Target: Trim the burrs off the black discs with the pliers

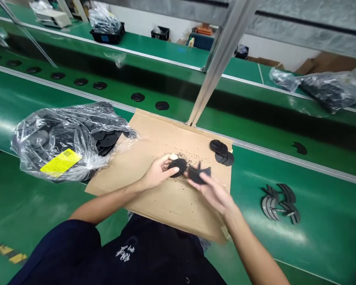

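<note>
My left hand pinches a flat black disc above the cardboard sheet. To its right, my right hand grips a black curved piece with a thin part sticking up; motion blurs it. The two pieces are close together, and I cannot tell whether they touch. Small black crumbs are scattered on the cardboard around my hands. At the cardboard's right back corner lies a small group of black discs.
A clear plastic bag full of black discs lies on the left. Black curved pieces are stacked on the green bench at right. Behind a metal rail, several black discs lie in a row on a green belt. A metal post rises behind the cardboard.
</note>
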A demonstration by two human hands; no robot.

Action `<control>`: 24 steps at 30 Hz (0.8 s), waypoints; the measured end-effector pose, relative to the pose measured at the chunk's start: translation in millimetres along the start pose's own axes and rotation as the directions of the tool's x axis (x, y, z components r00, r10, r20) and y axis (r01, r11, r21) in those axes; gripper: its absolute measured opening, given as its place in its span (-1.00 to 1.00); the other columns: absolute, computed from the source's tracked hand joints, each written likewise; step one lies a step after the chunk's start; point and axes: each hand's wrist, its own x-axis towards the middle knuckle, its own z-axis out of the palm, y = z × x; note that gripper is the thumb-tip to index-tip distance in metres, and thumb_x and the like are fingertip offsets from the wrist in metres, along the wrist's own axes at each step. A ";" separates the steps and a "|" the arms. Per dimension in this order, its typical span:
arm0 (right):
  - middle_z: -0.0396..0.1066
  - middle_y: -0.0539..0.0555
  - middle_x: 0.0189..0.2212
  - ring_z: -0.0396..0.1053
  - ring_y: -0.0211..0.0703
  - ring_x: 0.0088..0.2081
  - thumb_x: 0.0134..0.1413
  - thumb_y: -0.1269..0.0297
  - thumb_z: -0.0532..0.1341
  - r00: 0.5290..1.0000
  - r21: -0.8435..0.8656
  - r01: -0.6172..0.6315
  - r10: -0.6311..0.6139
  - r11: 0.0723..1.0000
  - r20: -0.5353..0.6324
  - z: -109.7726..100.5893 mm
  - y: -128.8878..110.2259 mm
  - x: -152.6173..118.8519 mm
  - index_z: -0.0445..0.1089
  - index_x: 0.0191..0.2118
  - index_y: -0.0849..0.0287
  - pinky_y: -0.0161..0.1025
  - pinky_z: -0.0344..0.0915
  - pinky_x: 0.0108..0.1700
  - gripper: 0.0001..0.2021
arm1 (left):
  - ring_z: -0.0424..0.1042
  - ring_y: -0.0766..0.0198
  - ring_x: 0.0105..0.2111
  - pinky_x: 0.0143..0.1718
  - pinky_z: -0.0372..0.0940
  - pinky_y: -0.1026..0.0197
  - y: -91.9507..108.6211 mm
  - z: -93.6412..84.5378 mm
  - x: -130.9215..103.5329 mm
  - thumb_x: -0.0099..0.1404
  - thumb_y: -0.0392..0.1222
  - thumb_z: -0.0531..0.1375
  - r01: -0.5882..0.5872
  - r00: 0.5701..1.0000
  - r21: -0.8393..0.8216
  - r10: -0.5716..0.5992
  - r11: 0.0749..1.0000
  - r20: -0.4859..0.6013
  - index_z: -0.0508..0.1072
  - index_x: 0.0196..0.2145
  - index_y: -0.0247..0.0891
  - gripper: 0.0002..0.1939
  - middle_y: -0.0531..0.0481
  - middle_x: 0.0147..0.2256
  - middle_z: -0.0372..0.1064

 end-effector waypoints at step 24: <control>0.55 0.04 -0.28 0.47 -0.10 -0.23 0.12 -0.02 0.37 0.954 -0.430 0.245 -0.295 0.869 -0.053 37.0 26.7 -4.8 0.58 -0.20 0.06 -0.14 0.44 -0.12 -0.72 | 0.43 0.35 -0.35 -0.32 0.39 0.28 11.0 2.4 -17.4 0.42 -0.03 0.24 -0.398 0.915 0.499 0.369 0.770 0.161 0.45 0.12 -0.24 -0.61 -0.12 -0.11 0.51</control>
